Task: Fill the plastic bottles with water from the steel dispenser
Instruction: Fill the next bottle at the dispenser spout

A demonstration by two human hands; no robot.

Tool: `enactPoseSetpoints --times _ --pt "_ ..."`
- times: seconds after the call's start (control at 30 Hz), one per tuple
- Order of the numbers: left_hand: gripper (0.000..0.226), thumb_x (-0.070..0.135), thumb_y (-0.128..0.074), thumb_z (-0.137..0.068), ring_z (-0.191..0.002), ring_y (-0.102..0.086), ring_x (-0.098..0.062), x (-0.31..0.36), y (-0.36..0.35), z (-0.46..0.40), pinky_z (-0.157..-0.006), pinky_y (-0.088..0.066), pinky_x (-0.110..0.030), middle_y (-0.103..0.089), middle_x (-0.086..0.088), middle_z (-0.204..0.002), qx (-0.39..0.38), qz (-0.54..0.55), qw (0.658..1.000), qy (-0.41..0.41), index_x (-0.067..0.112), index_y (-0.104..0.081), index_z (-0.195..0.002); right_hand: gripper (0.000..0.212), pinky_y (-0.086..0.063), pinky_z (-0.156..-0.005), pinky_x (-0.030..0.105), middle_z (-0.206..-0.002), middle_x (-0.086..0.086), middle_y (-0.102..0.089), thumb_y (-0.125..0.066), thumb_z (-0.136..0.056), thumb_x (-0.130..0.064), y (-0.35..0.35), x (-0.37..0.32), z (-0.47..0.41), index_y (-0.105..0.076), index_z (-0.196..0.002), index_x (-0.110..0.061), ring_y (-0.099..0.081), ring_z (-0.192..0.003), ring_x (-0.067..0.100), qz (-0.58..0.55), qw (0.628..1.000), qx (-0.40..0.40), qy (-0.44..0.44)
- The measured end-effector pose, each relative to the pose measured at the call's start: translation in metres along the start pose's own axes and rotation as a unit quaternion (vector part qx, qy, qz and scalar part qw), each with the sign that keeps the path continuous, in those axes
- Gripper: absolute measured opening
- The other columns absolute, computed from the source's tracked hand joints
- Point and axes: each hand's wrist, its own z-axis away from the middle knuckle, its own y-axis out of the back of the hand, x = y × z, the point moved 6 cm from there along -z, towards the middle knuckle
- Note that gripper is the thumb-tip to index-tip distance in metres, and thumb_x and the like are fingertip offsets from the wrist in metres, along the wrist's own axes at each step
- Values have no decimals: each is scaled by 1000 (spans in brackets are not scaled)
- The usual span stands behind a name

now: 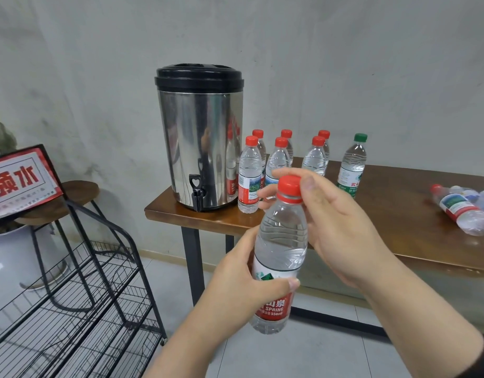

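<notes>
Our left hand [235, 282] grips the bottle [280, 257] in the air before the desk [398, 214], while our right hand [330, 227] pinches its cap [289, 186]. A hard squeeze as the cap loosens could spill water; the dispenser [198, 137] stands well apart.

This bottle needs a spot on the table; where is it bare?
Bare wood lies between the green-capped bottle and the lying bottles on the table. Beside the steel dispenser, the red-capped bottles crowd it.
</notes>
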Motion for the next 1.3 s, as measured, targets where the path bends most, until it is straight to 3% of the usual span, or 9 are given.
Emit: enactPoseSetpoints --times 0.13,0.33,0.53,0.73,0.83,0.97,1.07,1.17,1.3 --pt "71 23 -88 -78 -116 -64 0 0 0 0 -103 -54 -36 -68 26 -122 -5 -7 1000 -8 51 -52 -131 30 -54 -95 56 -103 12 -74 -66 -92 -38 4 5 -6 -58 -106 -14 -70 -105 31 -46 998 24 -19" --pt "70 31 -89 -74 -117 -66 -5 -5 -2 -4 -104 -54 -43 -69 24 -123 -8 -1 1000 10 53 -53 -131 47 -50 -101 54 -117 5 -72 -40 -100 -54 1 11 -3 -59 -131 -25 -67 -113 26 -4 1000 -17 -23" --pt "72 29 -88 -77 -116 -65 -3 -8 -10 -7 -104 -55 -41 -68 28 -121 -3 -13 1000 24 52 -51 -133 40 -55 -92 47 -101 8 -76 -56 -89 -41 14 15 -5 -61 -113 -9 -72 -99 24 1 999 36 -32" --pt "72 34 -88 -75 -116 -66 -3 -8 -19 -15 -102 -55 -38 -69 27 -122 -44 -32 998 35 52 -52 -134 37 -49 -102 54 -112 -2 -74 -43 -100 -48 32 17 -6 -62 -124 -27 -68 -109 20 99 991 -52 -67" --pt "71 29 -88 -76 -111 -64 5 -4 -24 -20 -96 -54 -22 -68 33 -117 -10 -51 998 21 53 -51 -132 28 -50 -99 56 -108 -6 -75 -51 -100 -51 42 22 -9 -66 -110 -29 -70 -105 18 125 990 -2 -62" --pt "79 34 -87 -78 -115 -60 7 2 -33 -31 -96 -49 -18 -64 33 -123 4 -87 996 5 58 -42 -137 35 -53 -93 55 -96 -1 -77 -70 -84 -59 57 31 -8 -64 -96 -26 -72 -94 23 131 984 107 -58" --pt "77 40 -87 -77 -110 -60 13 -2 -38 -41 -80 -48 -8 -63 36 -121 -37 -83 996 16 61 -41 -136 38 -53 -96 42 -106 -2 -77 -54 -94 -53 64 32 -11 -60 -118 -24 -70 -106 18 91 994 20 -62" --pt "76 45 -87 -76 -108 -63 9 -4 -44 -50 -80 -51 -10 -64 35 -120 -58 -85 994 29 59 -43 -136 38 -48 -100 41 -112 -5 -76 -45 -99 -48 77 36 -15 -61 -124 -26 -67 -112 15 124 989 -32 -78" --pt "75 40 -88 -76 -109 -60 9 -10 -55 -63 -90 -50 -17 -64 36 -116 13 -89 996 12 65 -42 -129 22 -51 -99 52 -106 -12 -76 -56 -100 -46 93 47 -26 -68 -108 -30 -69 -105 12 176 979 38 -90"
